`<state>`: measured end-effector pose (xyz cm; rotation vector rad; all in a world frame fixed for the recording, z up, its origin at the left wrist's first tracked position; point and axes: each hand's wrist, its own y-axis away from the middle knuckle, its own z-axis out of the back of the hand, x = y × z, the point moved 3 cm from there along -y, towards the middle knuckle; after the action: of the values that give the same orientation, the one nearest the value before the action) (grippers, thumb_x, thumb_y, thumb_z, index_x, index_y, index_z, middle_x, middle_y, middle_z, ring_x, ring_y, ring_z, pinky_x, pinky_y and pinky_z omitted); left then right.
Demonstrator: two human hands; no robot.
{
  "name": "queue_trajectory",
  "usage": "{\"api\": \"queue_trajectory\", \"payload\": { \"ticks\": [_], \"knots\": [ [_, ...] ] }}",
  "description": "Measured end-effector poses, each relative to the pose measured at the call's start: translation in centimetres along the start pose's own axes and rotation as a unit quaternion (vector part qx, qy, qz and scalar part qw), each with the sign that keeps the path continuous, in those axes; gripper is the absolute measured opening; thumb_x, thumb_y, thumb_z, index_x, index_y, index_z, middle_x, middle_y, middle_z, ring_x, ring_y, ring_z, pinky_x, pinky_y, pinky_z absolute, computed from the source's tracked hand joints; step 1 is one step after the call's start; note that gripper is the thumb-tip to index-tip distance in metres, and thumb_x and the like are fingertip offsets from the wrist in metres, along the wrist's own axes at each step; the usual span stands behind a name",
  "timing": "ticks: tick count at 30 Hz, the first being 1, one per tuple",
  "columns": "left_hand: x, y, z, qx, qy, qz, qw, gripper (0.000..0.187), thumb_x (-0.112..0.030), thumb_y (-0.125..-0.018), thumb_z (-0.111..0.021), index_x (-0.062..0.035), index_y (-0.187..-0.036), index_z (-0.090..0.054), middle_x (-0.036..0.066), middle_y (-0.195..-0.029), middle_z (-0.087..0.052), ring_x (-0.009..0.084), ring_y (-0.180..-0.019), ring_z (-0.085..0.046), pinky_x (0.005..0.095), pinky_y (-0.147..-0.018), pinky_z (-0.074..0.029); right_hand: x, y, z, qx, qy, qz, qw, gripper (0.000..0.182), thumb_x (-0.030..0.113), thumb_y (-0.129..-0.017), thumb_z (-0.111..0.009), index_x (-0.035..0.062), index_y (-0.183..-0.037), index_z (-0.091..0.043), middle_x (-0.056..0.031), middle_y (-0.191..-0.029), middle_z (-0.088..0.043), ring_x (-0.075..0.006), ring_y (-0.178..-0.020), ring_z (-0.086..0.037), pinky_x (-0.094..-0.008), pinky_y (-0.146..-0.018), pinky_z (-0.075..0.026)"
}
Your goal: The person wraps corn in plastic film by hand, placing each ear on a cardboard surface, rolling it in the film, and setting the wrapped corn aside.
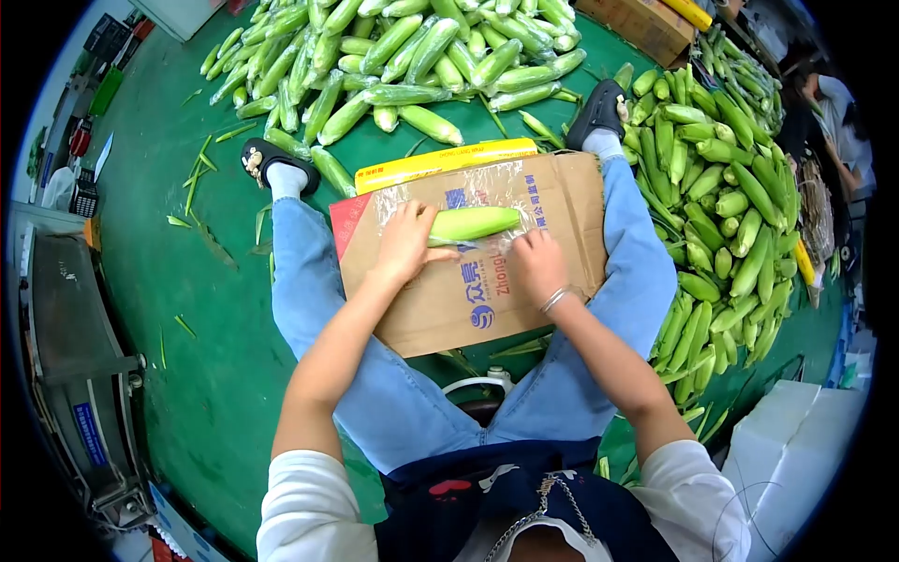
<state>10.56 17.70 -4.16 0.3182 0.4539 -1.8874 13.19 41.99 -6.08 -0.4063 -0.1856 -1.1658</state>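
Note:
An ear of corn in its green husk (474,223) lies crosswise on a flattened cardboard piece (403,318) over my lap. Clear plastic film (487,178) is spread on the cardboard under and around the corn. My left hand (405,244) is closed round the corn's left end, its thumb stretched along the lower side. Just below the corn's right end, my right hand (540,267) has its fingers pinched together on the edge of the film. The fingertips of my right hand are partly hidden.
A heap of film-wrapped corn (403,56) lies ahead on the green floor (201,309). Unwrapped corn (721,215) is piled at my right. A yellow box (449,161) sits behind the cardboard. A white foam box (787,450) stands at lower right; another person (843,126) is at far right.

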Motion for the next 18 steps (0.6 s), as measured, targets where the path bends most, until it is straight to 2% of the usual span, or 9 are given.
{"api": "queue_trajectory", "payload": {
  "ticks": [4,5,6,8,10,12,14,15,18],
  "knots": [
    [-1.0,2.0,0.6,0.028,0.057,-0.029,0.998,0.061,-0.039,-0.062,-0.080,-0.0023,-0.106,-0.059,0.016,-0.097,-0.052,0.0359,-0.093,-0.052,0.0419,-0.081,-0.046,-3.8,-3.1,5.5,-0.120,-0.191,-0.184,0.957,0.016,0.010,-0.080,-0.064,0.0004,-0.093,-0.064,-0.0127,-0.070,-0.064,-0.0290,-0.060,-0.061,-0.0340,-0.060,-0.050],
    [-2.4,3.0,0.7,0.026,0.066,-0.022,0.997,0.060,-0.037,-0.063,-0.080,-0.0022,-0.106,-0.059,0.016,-0.098,-0.052,0.0358,-0.094,-0.052,0.0418,-0.082,-0.046,-5.1,-3.1,4.4,-0.060,-0.283,-0.291,0.912,0.015,0.009,-0.082,-0.062,-0.0016,-0.093,-0.064,-0.0143,-0.072,-0.067,-0.0287,-0.062,-0.063,-0.0329,-0.062,-0.050],
    [-3.6,4.1,0.6,0.024,0.074,-0.016,0.997,0.058,-0.035,-0.063,-0.081,-0.0022,-0.106,-0.059,0.016,-0.098,-0.052,0.0357,-0.094,-0.052,0.0418,-0.082,-0.046,-4.0,-2.4,5.1,-0.057,-0.281,-0.296,0.911,0.015,0.009,-0.082,-0.062,-0.0016,-0.093,-0.064,-0.0143,-0.072,-0.067,-0.0287,-0.062,-0.063,-0.0329,-0.062,-0.050],
    [-5.2,6.7,-0.2,0.032,0.089,-0.043,0.995,0.058,-0.033,-0.063,-0.082,-0.0011,-0.105,-0.059,0.017,-0.098,-0.053,0.0361,-0.093,-0.054,0.0423,-0.081,-0.047,0.0,-0.1,5.2,-0.008,-0.330,-0.270,0.905,0.017,0.012,-0.084,-0.061,-0.0013,-0.093,-0.065,-0.0171,-0.079,-0.066,-0.0313,-0.072,-0.064,-0.0375,-0.070,-0.050],
    [-6.2,9.4,-1.6,0.090,0.138,-0.020,0.986,0.056,-0.030,-0.064,-0.082,0.0005,-0.106,-0.060,0.021,-0.096,-0.056,0.0384,-0.092,-0.057,0.0428,-0.082,-0.048,3.6,4.7,3.3,0.026,-0.165,-0.019,0.986,0.022,0.014,-0.085,-0.058,-0.0017,-0.100,-0.062,-0.0198,-0.094,-0.063,-0.0333,-0.090,-0.060,-0.0427,-0.082,-0.046],
    [-6.3,9.7,-1.6,0.156,0.159,0.042,0.974,0.061,-0.029,-0.063,-0.083,-0.0008,-0.110,-0.057,0.021,-0.104,-0.052,0.0372,-0.094,-0.054,0.0454,-0.082,-0.046,3.9,3.5,1.5,0.062,-0.123,-0.028,0.990,0.026,0.015,-0.085,-0.056,-0.0014,-0.104,-0.059,-0.0208,-0.101,-0.059,-0.0337,-0.097,-0.056,-0.0435,-0.085,-0.044],
    [-6.0,7.0,0.8,-0.108,0.012,0.091,0.990,0.064,-0.026,-0.066,-0.081,-0.0008,-0.117,-0.051,0.021,-0.110,-0.049,0.0363,-0.104,-0.048,0.0473,-0.091,-0.039,3.4,0.1,-0.2,0.041,-0.008,-0.010,0.999,0.030,0.016,-0.085,-0.053,-0.0005,-0.111,-0.055,-0.0214,-0.108,-0.055,-0.0331,-0.104,-0.051,-0.0432,-0.088,-0.041],
    [-5.5,6.1,0.7,-0.104,-0.010,0.081,0.991,0.067,-0.026,-0.069,-0.079,-0.0001,-0.122,-0.047,0.020,-0.116,-0.046,0.0350,-0.111,-0.043,0.0476,-0.097,-0.033,3.0,-3.0,-0.5,-0.022,0.064,0.016,0.998,0.032,0.017,-0.086,-0.052,0.0000,-0.113,-0.054,-0.0210,-0.109,-0.055,-0.0320,-0.104,-0.051,-0.0419,-0.086,-0.042],
    [-5.8,3.7,-0.2,-0.037,-0.021,-0.043,0.998,0.070,-0.028,-0.066,-0.079,0.0011,-0.121,-0.047,0.018,-0.114,-0.047,0.0341,-0.109,-0.045,0.0464,-0.095,-0.034,3.1,-9.6,-2.3,0.101,0.030,0.018,0.994,0.033,0.025,-0.093,-0.044,0.0012,-0.114,-0.054,-0.0219,-0.113,-0.055,-0.0342,-0.110,-0.050,-0.0432,-0.091,-0.040]
  ]
}}
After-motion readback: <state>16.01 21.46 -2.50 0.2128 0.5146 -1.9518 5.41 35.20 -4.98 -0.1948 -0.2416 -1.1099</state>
